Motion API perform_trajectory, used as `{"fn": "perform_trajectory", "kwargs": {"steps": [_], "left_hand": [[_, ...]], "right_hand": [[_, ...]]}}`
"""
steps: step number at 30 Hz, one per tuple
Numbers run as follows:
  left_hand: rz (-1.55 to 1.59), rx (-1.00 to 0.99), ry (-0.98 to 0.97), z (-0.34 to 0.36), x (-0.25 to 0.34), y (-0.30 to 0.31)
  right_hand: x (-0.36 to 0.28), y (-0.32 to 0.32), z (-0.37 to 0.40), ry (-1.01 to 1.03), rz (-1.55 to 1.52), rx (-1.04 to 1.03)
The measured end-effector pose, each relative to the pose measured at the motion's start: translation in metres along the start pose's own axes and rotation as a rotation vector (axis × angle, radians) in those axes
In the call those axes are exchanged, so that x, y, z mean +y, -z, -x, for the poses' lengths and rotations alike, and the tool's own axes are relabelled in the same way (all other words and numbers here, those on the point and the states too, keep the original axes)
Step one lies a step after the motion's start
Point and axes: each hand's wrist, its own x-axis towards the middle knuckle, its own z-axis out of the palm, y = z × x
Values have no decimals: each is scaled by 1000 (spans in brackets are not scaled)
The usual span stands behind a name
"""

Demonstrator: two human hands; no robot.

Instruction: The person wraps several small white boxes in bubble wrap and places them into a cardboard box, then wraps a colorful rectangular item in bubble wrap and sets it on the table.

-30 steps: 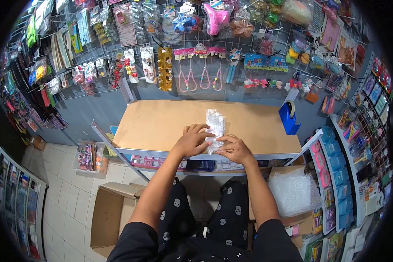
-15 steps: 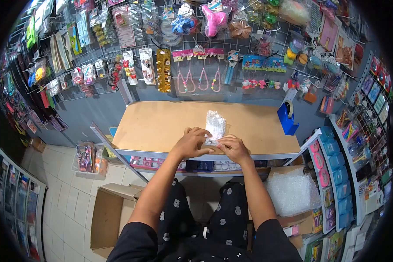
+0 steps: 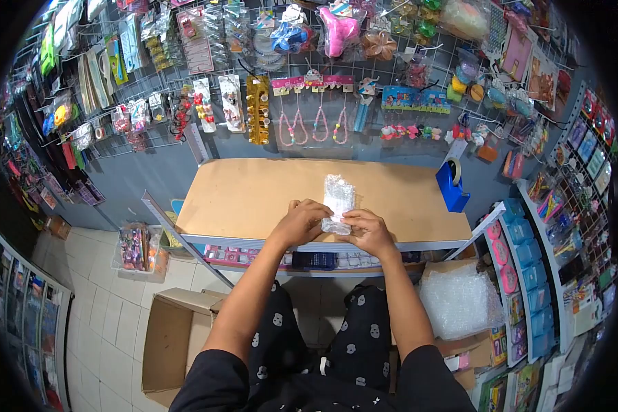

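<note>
A small packet in clear bubble wrap (image 3: 340,195) lies on the wooden tabletop (image 3: 254,189), near its front edge. My left hand (image 3: 301,223) pinches the packet's near left side with its fingertips. On the right side, my right hand (image 3: 369,232) grips the near end, the thumb and fingers closed on the wrap. Whatever is inside the wrap looks whitish and cannot be made out.
At the table's right end stands a blue tape dispenser (image 3: 452,185). Bubble wrap sheets (image 3: 459,302) lie at lower right, and an open cardboard box (image 3: 175,343) sits on the floor at left. Packaged accessories hang on the wall grid behind.
The fingers of both my hands have shifted on the packet's near end. More of the wrap shows between them, and my right fingers lie further over it.
</note>
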Motion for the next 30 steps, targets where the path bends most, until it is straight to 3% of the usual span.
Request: {"fn": "perform_trajectory", "kwargs": {"steps": [2, 5, 8, 11, 20, 23, 26, 29, 30], "left_hand": [[-26, -6, -23, 0, 1, 2], [-27, 21, -62, 0, 6, 3], [14, 0, -92, 2, 8, 7], [39, -47, -69, 2, 10, 9], [36, 10, -32, 2, 9, 7], [58, 23, -7, 1, 6, 4], [98, -17, 62, 0, 5, 4], [21, 119, -3, -3, 2, 2], [104, 93, 57, -5, 4, 4]], "right_hand": [[12, -1, 4, 28, 8, -12], [-5, 4, 4, -223, -24, -25], [-7, 8, 2, -258, 45, -83], [12, 2, 6, -36, -23, -49], [1, 2, 3, -170, -105, -6], [6, -1, 4, -309, -64, -45], [7, -3, 2, -295, -35, -4], [6, -2, -1, -397, -55, -35], [5, -2, -3, -409, -67, -33]]}}
